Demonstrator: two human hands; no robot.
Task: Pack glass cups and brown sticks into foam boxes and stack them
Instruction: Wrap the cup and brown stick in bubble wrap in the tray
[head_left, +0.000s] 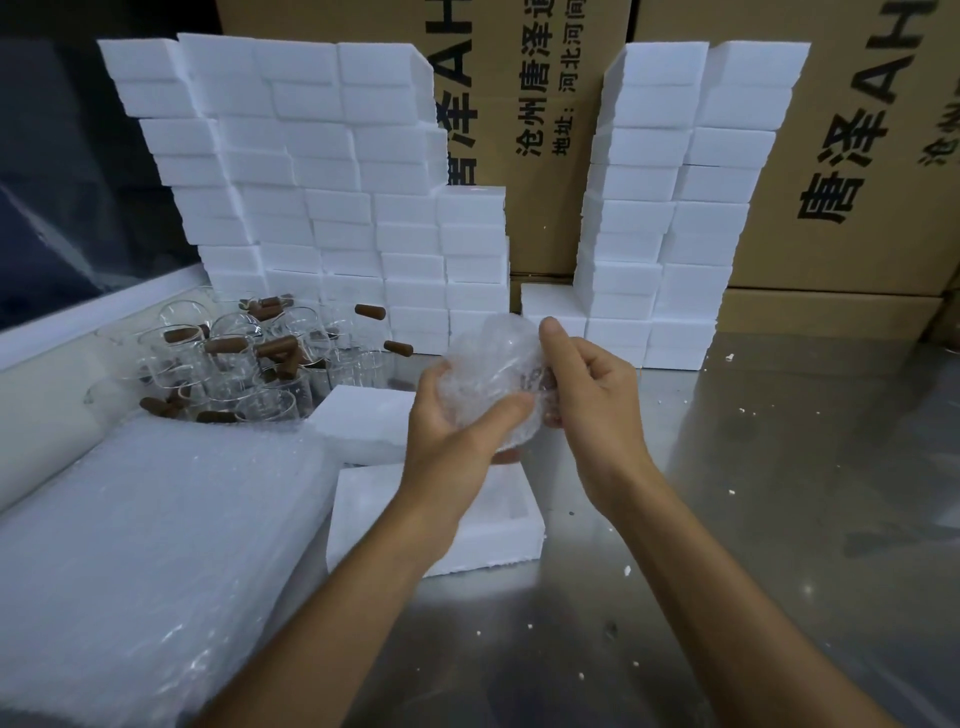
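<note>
Both hands hold a bundle of clear bubble wrap (493, 364) above the table's middle. My left hand (457, 415) cups it from below and the left, thumb across its front. My right hand (587, 384) grips its right side, fingers curled in; something brown shows through the wrap there. Under my left forearm lies an open foam box (514, 525), and a foam lid (363, 421) lies just behind it. At the left stand several glass cups (234, 364) with brown sticks (223, 344) in and among them.
Tall stacks of white foam boxes (311, 208) rise at the back left, and a second foam stack (670, 208) rises at the back right, with printed cardboard cartons (857, 156) behind. A pile of bubble-wrap sheets (145, 545) lies at the near left. Foam crumbs dot the steel table (779, 519).
</note>
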